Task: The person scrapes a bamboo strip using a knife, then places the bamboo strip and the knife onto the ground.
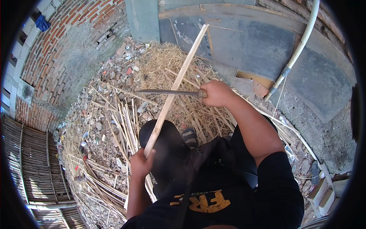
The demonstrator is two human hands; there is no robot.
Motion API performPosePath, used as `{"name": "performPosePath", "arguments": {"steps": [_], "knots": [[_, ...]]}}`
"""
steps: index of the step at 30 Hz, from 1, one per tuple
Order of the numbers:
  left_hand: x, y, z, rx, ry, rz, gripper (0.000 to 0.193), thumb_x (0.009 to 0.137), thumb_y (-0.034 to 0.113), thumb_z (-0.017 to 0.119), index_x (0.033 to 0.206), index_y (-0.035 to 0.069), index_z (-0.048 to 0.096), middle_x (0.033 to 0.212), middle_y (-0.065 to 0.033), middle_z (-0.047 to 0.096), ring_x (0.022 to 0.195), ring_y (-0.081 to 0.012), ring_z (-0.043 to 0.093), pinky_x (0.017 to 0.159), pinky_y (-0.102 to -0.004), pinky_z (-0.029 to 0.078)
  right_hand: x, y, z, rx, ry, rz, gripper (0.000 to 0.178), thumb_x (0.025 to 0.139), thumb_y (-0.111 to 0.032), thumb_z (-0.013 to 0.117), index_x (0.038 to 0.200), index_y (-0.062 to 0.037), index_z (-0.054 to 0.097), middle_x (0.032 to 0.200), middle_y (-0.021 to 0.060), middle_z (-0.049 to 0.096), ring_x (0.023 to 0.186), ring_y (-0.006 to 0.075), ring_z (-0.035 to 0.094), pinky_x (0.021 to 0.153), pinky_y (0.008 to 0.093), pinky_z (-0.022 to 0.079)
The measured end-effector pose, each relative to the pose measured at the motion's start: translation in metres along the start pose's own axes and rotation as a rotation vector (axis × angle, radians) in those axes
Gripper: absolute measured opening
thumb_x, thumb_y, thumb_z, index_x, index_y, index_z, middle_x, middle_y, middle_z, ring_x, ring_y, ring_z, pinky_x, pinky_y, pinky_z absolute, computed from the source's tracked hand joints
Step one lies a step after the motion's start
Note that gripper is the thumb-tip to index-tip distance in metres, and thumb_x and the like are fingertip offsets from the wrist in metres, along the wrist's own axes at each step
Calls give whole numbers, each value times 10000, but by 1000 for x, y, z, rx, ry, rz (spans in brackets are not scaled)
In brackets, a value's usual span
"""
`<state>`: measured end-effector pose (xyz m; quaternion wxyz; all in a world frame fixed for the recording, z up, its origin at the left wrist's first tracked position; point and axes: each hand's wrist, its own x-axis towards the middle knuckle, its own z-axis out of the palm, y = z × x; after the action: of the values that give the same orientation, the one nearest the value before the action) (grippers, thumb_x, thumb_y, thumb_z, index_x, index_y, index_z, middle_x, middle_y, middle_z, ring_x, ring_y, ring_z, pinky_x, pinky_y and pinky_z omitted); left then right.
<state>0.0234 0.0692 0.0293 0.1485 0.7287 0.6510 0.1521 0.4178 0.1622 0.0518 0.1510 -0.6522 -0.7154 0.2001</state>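
Observation:
My left hand [141, 163] is closed round the lower end of a long pale bamboo strip [185, 65]. The strip slants up and away to the right, passing over my left knee. In my right hand [216, 94] is the handle of a machete [183, 92], its dark blade pointing left. The blade lies across the strip about halfway along. Whether its edge bites into the strip, I cannot tell. Between my legs and beyond them, a heap of straw-like shavings [162, 61] covers the ground.
Split bamboo strips [127, 118] lie in bundles on rubble to the left, with more [105, 187] nearer me. A brick wall [57, 57] rises at far left, beside a bamboo slat panel [36, 160]. Grey boards [251, 45] and a white pipe [299, 51] stand ahead and right.

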Motion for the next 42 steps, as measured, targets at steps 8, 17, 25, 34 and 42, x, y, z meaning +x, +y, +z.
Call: {"name": "performPosePath", "arguments": {"steps": [8, 17, 25, 34, 42], "knots": [[0, -4, 3, 13, 39, 39, 544, 884, 457, 737, 679, 2, 522, 525, -186, 530, 496, -386, 580, 509, -455, 453, 0, -18, 11, -63, -60, -94, 277, 738, -213, 717, 985, -87, 710, 941, 161, 722, 944, 357, 702, 832, 481, 561], [0, -1, 1, 24, 31, 32, 549, 884, 465, 732, 679, 2, 522, 532, -184, 538, 506, -389, 590, 516, -454, 461, 8, -1, 17, -10, -76, -16, 312, 739, -243, 731, 1024, -116, 723, 959, 144, 716, 975, 346, 693, 831, 481, 560], [-1, -3, 1, 5, 26, 5, 543, 876, 468, 736, 699, -8, 545, 545, -195, 551, 522, -400, 597, 535, -465, 467, 13, 7, 26, 34, -67, -94, 315, 750, -267, 739, 1010, -90, 723, 876, 168, 703, 895, 365, 692, 785, 476, 553], [1, -4, 3, -2, 24, 13, 538, 877, 458, 738, 685, -1, 532, 536, -191, 535, 503, -386, 580, 521, -456, 456, 15, 10, 28, 43, -43, -122, 341, 758, -290, 756, 1020, -73, 724, 821, 179, 695, 834, 380, 686, 742, 474, 540], [0, -2, 3, -11, 36, 16, 528, 884, 446, 735, 684, -2, 537, 531, -183, 527, 488, -372, 564, 513, -447, 447, 14, 8, 27, 41, -85, -81, 312, 765, -267, 729, 1027, -98, 728, 928, 160, 718, 942, 356, 699, 812, 475, 558]]}}
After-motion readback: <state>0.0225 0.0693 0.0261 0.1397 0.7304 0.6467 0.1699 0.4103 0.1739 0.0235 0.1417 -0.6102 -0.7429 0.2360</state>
